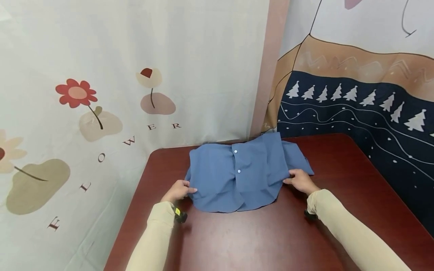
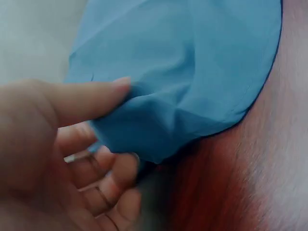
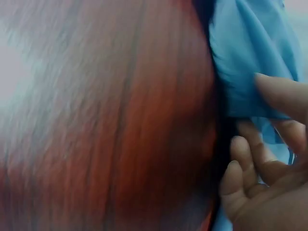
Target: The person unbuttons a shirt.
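Note:
A blue buttoned shirt point(image 1: 217, 177) lies partly folded near the table's far edge, its curved hem toward me and two white buttons showing. My left hand point(image 1: 179, 190) pinches the shirt's left edge; in the left wrist view the thumb lies on top of the cloth point(image 2: 159, 115) and the curled fingers are beneath it. At the opposite side my right hand point(image 1: 301, 180) pinches the right edge. The right wrist view shows that thumb pressed on the blue cloth point(image 3: 245, 91), with the fingers under it. Beyond the right hand a piece of the shirt sticks out to the right.
The shirt rests on a dark red wooden table point(image 1: 244, 241) with rounded far corners. Behind it hangs a pale curtain point(image 1: 210, 67) printed with flowers and letters. A dark blue cloth point(image 1: 339, 109) with white trees hangs at the right.

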A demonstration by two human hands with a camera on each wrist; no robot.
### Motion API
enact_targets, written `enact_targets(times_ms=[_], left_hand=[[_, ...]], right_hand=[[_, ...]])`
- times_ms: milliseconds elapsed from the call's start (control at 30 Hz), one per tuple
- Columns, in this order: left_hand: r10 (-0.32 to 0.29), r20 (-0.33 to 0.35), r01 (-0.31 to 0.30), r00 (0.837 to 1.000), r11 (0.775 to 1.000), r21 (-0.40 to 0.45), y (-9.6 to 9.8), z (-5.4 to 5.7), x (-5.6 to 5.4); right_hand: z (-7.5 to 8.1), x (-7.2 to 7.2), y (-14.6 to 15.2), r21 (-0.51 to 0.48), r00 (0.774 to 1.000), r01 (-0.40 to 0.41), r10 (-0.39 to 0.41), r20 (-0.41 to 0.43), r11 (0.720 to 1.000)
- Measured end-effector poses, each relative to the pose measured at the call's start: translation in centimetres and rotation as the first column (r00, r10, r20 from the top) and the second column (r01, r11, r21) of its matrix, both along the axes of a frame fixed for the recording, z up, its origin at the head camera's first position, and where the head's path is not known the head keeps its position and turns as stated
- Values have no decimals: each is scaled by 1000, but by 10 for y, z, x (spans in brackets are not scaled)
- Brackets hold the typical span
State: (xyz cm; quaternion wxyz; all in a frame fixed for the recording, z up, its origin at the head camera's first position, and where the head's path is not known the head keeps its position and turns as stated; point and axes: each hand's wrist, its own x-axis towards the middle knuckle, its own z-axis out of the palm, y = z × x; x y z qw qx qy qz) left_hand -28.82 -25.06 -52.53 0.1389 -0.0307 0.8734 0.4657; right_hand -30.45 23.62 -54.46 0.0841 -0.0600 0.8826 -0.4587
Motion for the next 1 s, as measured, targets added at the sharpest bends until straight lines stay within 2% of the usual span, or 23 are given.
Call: enact_targets(times_ms=[100,133,200,267,333,433,467,500,533,567,600,633,667,700,767,800,833,900,933,1000], left_hand=[[48,-42,-43,998,995,95,-4,-1,-1],[79,-53,-72,996,989,127,-4,0,-2],[126,-77,-107,989,971,215,-5,4,-3],[160,-71,-130,985,942,310,-6,11,-3],[193,-46,-158,980,901,404,-6,18,-2],[218,7,-190,976,834,518,-7,24,1],[209,26,-189,978,818,543,-8,25,2],[209,34,-193,977,810,555,-8,25,3],[193,37,-181,980,811,556,-8,23,5],[180,33,-169,983,825,539,-8,21,7],[162,39,-158,986,839,520,-9,18,8],[136,51,-144,989,855,499,-9,14,10],[111,67,-129,992,876,465,-9,10,12],[97,81,-122,992,893,433,-9,5,13],[72,155,-126,985,919,374,-8,-4,17],[66,194,-133,979,925,355,-7,-8,18],[63,222,-137,973,933,334,-6,-11,20],[84,264,-167,961,936,309,-5,-17,22],[88,279,-175,956,937,304,-4,-18,23],[50,273,-137,961,942,308,-4,-20,24]], right_hand=[[6,-1,1,-121,998,15,-22,-58,993],[9,-1,2,-191,998,20,-31,-57,981],[17,0,3,-345,999,25,-40,-36,938],[26,2,6,-494,1000,14,-21,-8,869],[33,5,9,-624,1000,-2,16,17,781],[40,9,15,-757,996,-41,86,20,652],[41,10,17,-795,994,-53,111,19,604],[42,11,19,-825,991,-61,133,17,561],[42,12,21,-847,988,-68,153,16,528],[40,12,22,-858,986,-65,166,24,510],[38,13,23,-855,984,-53,172,43,516],[35,13,24,-844,983,-23,166,79,536],[31,14,25,-816,981,18,149,127,578],[27,15,25,-763,976,51,129,174,645],[17,18,27,-618,959,105,86,271,779],[11,19,27,-540,947,128,59,316,832],[6,20,26,-473,935,143,37,351,869],[-2,22,23,-357,924,132,15,381,925],[-5,22,21,-325,926,118,14,378,938],[-9,21,18,-283,935,95,12,354,954]])
